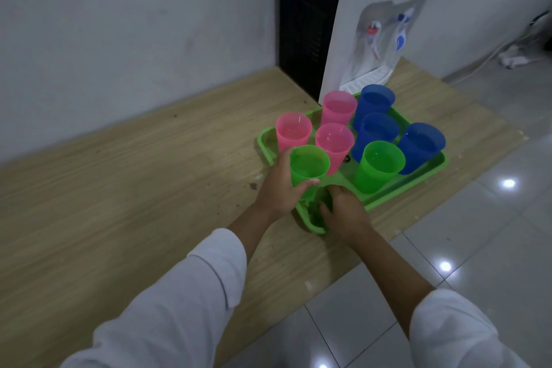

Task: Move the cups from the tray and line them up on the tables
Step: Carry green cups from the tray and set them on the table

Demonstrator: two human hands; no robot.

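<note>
The green cup at the centre of the frame stands upright, mouth up and long axis vertical. It sits at the near left part of the green tray, and its base is hidden, so I cannot tell whether it has left the tray. The left of the two hands is wrapped round its lower wall, thumb across the front. The nearest pink cup appears pressed against its right side, so drawing it out sideways or at a tilt could knock that cup into the tight cluster behind. If the cups hold liquid, which I cannot confirm, a tilt would also spill. The right hand lies with curled fingers over the tray's near corner, on something dark green. Whether it grips the rim or another object I cannot tell. Weight there could shift the tray, which lies close to the wooden counter's edge above the tiled floor. A water dispenser stands behind, in the upper right.
</note>
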